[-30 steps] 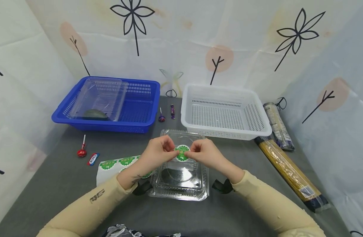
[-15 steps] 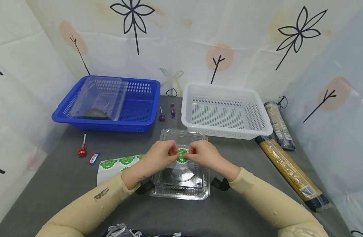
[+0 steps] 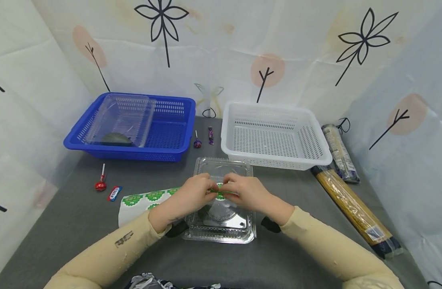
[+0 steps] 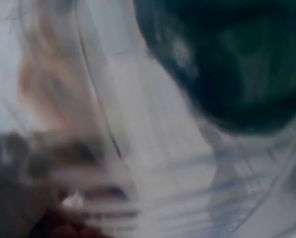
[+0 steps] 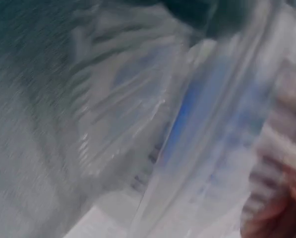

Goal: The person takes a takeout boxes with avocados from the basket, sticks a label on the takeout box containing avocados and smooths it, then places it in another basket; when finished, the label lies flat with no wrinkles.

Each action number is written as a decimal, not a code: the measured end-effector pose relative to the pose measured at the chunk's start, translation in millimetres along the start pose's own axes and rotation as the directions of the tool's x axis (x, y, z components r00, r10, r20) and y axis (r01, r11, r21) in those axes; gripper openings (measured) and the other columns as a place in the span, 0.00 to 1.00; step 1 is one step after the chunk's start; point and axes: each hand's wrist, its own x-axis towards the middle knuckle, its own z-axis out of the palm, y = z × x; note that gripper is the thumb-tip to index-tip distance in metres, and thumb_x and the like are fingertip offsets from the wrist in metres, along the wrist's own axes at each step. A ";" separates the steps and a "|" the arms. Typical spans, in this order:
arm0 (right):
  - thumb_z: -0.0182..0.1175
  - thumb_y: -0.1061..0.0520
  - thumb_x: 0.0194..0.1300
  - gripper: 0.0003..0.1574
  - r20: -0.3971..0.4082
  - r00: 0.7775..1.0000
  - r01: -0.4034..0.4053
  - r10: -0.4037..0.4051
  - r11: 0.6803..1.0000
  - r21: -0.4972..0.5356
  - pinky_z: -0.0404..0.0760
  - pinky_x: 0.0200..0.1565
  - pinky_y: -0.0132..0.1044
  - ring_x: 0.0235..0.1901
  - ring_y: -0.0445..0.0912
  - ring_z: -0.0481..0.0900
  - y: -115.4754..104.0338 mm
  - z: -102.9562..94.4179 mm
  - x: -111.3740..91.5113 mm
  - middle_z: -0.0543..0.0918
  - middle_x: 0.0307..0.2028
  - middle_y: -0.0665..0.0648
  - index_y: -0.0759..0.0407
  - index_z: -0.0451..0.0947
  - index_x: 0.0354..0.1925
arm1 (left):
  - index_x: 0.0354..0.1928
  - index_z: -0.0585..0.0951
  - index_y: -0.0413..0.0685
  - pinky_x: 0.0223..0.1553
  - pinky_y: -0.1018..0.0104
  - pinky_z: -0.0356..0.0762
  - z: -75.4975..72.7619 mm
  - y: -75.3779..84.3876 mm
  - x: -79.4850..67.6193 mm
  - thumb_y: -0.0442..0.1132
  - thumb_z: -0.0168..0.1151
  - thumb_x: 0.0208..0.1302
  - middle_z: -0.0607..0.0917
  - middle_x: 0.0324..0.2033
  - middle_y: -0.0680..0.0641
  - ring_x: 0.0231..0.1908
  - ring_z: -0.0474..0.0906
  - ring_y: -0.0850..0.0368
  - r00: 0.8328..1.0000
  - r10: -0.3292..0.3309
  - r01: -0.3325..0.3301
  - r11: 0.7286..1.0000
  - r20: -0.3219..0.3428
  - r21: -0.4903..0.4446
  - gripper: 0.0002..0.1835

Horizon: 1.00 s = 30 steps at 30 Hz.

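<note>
A clear plastic clamshell container (image 3: pixel 221 234) lies in front of me, its lid shiny. Over it, my left hand (image 3: pixel 195 193) and right hand (image 3: pixel 250 193) face each other with their fingertips close together. Between them they pinch a round green-and-white sticker (image 3: pixel 220 196) by its two sides, close over the lid. Fingers cover much of the sticker. Through blurred clear plastic the left wrist view shows a dark green rounded object (image 4: pixel 237 74). Left of the container, partly under my left forearm, lies a sheet of matching stickers (image 3: pixel 134 210).
A blue basket (image 3: pixel 170 151) at back left holds another clear container (image 3: pixel 125 106). Beside it stands a white basket (image 3: pixel 275 162). A red lollipop (image 3: pixel 100 185), a small wrapped candy (image 3: pixel 114 193), a purple lollipop (image 3: pixel 197 143) and packs of noodles (image 3: pixel 351 206) lie around.
Both hands have moved slightly toward me and closer together, bringing the sticker down nearer the lid and covering more of it. Everything else stays where it was.
</note>
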 end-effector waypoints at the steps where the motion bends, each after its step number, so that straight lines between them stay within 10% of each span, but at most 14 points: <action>1: 0.61 0.53 0.53 0.08 -0.007 0.997 0.075 -0.076 0.997 -0.027 0.68 0.18 0.25 0.20 0.34 0.71 1.8 0.8 -1.5 0.76 0.35 0.46 0.49 0.81 0.35 | 0.30 0.84 0.50 0.23 0.74 0.66 -0.1 -0.4 -0.6 0.37 0.61 0.52 0.74 0.22 0.57 0.23 0.65 0.66 1.000 0.015 -0.015 1.000 -0.002 0.007 0.04; 9: 0.59 0.52 0.54 0.09 0.010 0.963 0.268 -0.269 0.955 -0.127 0.74 0.26 0.27 0.30 0.39 0.74 6.5 -2.2 -8.8 0.79 0.35 0.47 0.51 0.82 0.34 | 0.23 0.84 0.50 0.24 0.73 0.67 -1.8 -3.4 -3.5 0.36 0.62 0.50 0.72 0.19 0.58 0.22 0.67 0.65 0.996 0.092 -0.091 0.994 -0.013 0.061 0.04; 30: 0.59 0.54 0.53 0.05 -0.042 0.957 0.278 -0.286 0.951 -0.137 0.72 0.29 0.31 0.29 0.43 0.71 11.8 -3.1 -20.6 0.79 0.34 0.49 0.53 0.80 0.29 | 0.24 0.84 0.52 0.20 0.75 0.63 1.6 -7.1 -16.5 0.42 0.61 0.50 0.71 0.21 0.56 0.20 0.63 0.67 0.975 0.204 -0.194 0.974 -0.087 0.117 0.05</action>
